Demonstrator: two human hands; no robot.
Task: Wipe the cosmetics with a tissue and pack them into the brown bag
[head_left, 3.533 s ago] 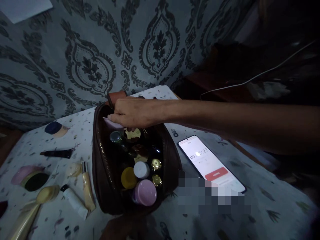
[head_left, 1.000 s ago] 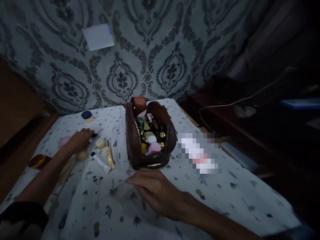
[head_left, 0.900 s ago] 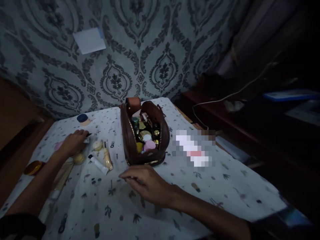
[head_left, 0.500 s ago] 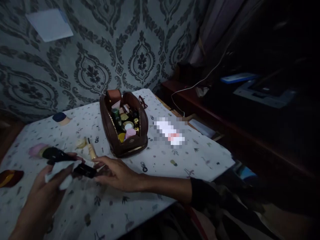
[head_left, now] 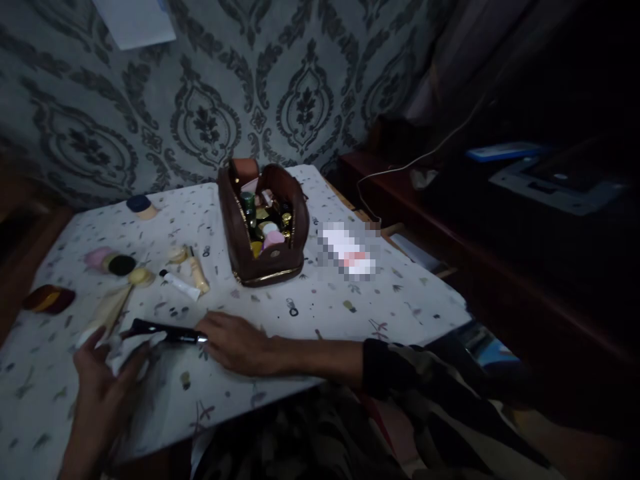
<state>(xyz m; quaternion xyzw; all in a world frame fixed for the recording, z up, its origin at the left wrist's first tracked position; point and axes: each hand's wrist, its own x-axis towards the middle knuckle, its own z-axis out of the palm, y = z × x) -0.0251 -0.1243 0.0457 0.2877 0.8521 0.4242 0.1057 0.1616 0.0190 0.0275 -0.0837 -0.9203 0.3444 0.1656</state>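
Note:
My right hand [head_left: 235,343] is closed around one end of a slim black tube-like item [head_left: 167,331] with a silvery band by the fingers. Its far end points left, beside a crumpled white wipe [head_left: 133,347] that my left hand [head_left: 103,377] holds between thumb and fingers; blur hides whether the two touch. Just beyond the left hand lies a beige tube [head_left: 111,308]. A white tube with a black cap [head_left: 181,285] and a slim yellowish tube [head_left: 197,272] lie farther back. Several cosmetics fill an open brown bag [head_left: 267,272].
Round pink, dark and yellow pots [head_left: 141,276] stand at left, near a dark red-and-yellow item [head_left: 49,300]. A blue-lidded beige jar [head_left: 142,207] is at the back. Right of the bag lies a blurred-out bright object [head_left: 350,250]. A cable [head_left: 395,168] runs behind.
The view has shifted, so the bag sits farther right. My hands have drawn apart; the black item now shows lengthwise from my right hand. The white tube and pots are uncovered.

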